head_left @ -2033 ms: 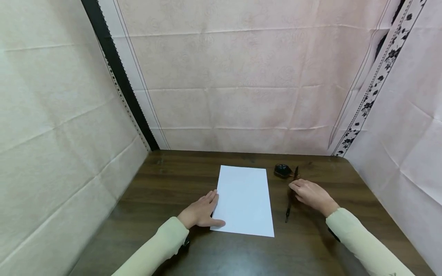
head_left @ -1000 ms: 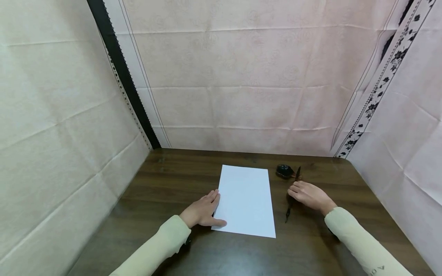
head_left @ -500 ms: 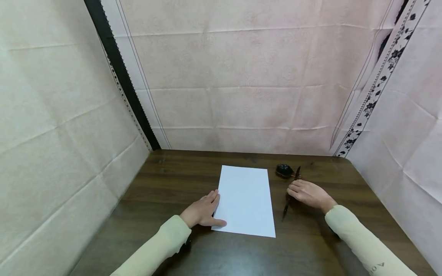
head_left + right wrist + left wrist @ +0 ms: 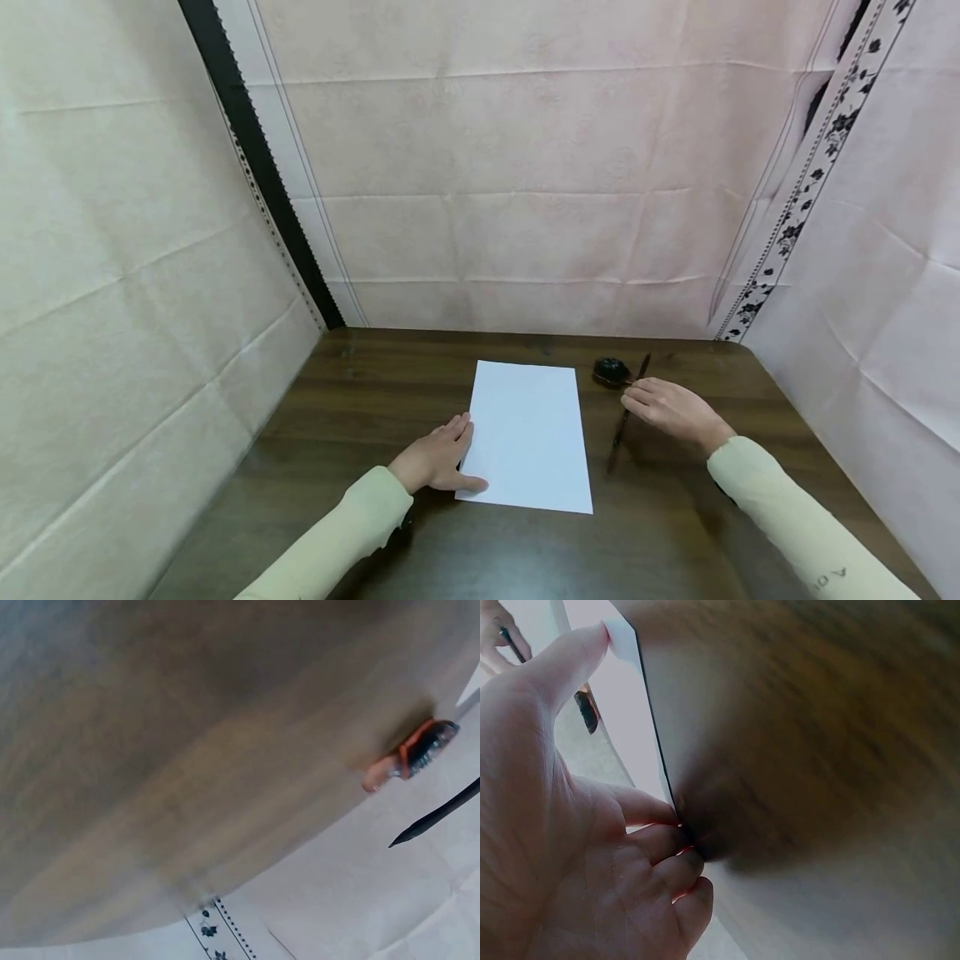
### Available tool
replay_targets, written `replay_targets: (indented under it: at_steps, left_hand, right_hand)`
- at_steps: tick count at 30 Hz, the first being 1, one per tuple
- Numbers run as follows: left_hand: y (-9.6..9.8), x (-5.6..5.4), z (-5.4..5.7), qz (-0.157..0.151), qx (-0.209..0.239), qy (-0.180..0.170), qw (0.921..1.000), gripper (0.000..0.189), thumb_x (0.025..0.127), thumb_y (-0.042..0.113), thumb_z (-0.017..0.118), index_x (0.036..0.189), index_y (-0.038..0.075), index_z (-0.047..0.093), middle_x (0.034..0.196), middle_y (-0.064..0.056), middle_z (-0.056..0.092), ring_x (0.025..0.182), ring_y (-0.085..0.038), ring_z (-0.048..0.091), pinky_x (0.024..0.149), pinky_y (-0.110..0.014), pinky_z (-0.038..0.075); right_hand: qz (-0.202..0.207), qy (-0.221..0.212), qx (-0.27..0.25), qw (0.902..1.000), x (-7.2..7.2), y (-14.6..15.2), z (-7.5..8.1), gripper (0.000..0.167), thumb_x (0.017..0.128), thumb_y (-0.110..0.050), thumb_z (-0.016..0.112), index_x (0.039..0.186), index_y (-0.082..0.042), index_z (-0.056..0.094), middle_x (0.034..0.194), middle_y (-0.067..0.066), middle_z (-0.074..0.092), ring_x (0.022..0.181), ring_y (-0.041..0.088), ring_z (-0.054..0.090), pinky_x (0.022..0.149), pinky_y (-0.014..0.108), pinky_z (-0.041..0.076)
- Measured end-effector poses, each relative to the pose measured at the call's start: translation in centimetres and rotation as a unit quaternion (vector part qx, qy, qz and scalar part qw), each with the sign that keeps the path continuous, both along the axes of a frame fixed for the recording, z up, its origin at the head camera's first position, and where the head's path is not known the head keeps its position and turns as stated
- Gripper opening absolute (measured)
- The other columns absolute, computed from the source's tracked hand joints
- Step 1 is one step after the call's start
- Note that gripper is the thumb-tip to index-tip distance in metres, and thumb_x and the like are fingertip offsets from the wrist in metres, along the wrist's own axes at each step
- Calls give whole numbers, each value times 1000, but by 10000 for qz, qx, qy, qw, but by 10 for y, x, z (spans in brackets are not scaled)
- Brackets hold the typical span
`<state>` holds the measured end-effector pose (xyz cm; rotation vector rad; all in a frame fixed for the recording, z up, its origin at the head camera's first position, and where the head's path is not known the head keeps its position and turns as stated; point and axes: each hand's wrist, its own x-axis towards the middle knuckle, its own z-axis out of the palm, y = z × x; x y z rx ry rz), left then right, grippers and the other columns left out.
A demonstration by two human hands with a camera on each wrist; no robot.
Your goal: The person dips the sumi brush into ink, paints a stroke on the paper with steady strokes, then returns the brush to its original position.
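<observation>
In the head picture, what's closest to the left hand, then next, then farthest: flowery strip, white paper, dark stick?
1. White paper: touching the left hand.
2. Dark stick: right of the paper, in the right hand.
3. Flowery strip: far right.

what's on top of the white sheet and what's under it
The left hand rests partly on the white sheet, along the left edge. The table shows around the sheet; whatever lies directly beneath is covered.

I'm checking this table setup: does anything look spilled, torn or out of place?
Nothing really stands out: no spill or tear shows around the white sheet that the left hand touches, or near the dark pen-like tool in the right hand. The cloth backdrop merely has fold creases.
</observation>
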<state>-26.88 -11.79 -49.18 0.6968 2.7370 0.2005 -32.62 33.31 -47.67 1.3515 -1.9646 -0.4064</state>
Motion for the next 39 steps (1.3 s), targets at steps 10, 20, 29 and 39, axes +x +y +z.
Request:
replay_targets:
  at_steps: [10, 20, 29, 39]
  left_hand:
    - [-1, -2, 0, 59, -17, -15, 10000, 112, 91, 71, 68, 166, 1, 25, 178, -16, 17, 166, -30, 20, 133, -47, 26]
    - [0, 1, 1, 62, -2, -9, 10000, 112, 90, 71, 69, 166, 1, 26, 178, -16, 19, 165, -30, 21, 133, -48, 27]
    - [-1, -1, 2, -26, -3, 70, 10000, 111, 91, 70, 68, 165, -1, 28, 177, -17, 21, 165, -31, 23, 133, -47, 27]
    - [-1, 0, 2, 11, 15, 44, 10000, 111, 90, 70, 70, 165, -1, 29, 177, -17, 21, 165, -31, 23, 132, -48, 28]
  right_hand:
    - [134, -212, -756, 9968, 0, -5, 27, 34, 80, 10, 74, 114, 4, 75, 107, 16, 78, 98, 30, 74, 83, 44, 64]
    - [-333, -830, -2197, 9715, 4, -19, 52, 22, 108, -17, 62, 111, 1, 74, 104, 12, 77, 96, 27, 74, 84, 44, 62]
    - [-576, -946, -3884, 9148, -2, -28, 74, 29, 81, 10, 84, 107, -2, 78, 100, 12, 80, 90, 28, 77, 84, 24, 59]
    - [-781, -1501, -5601, 8110, -8, -36, 82, 13, 90, -3, 81, 103, -7, 81, 93, 12, 82, 88, -18, 65, 78, 3, 49]
